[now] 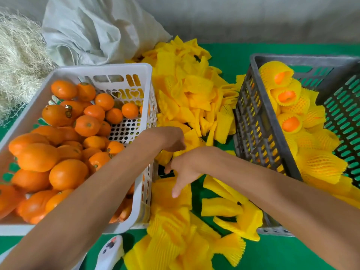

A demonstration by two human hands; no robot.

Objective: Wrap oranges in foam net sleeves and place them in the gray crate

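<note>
Bare oranges (68,174) fill the white crate (101,68) on the left. On the right, the gray crate (253,114) holds several oranges wrapped in yellow foam net sleeves (288,94). Between the crates lies a pile of loose yellow sleeves (191,90). My left hand (171,140) reaches over the white crate's corner, its fingers curled down into the pile on a foam net sleeve (165,155). Just below it, my right hand (185,168) hangs with relaxed fingers that touch a flat sleeve (169,199). Neither hand holds an orange.
A white woven sack (93,30) and a heap of pale straw (17,55) lie behind the white crate. A white device with buttons (111,252) lies at the near edge. The green table cover (272,254) shows between the crates and at the front right.
</note>
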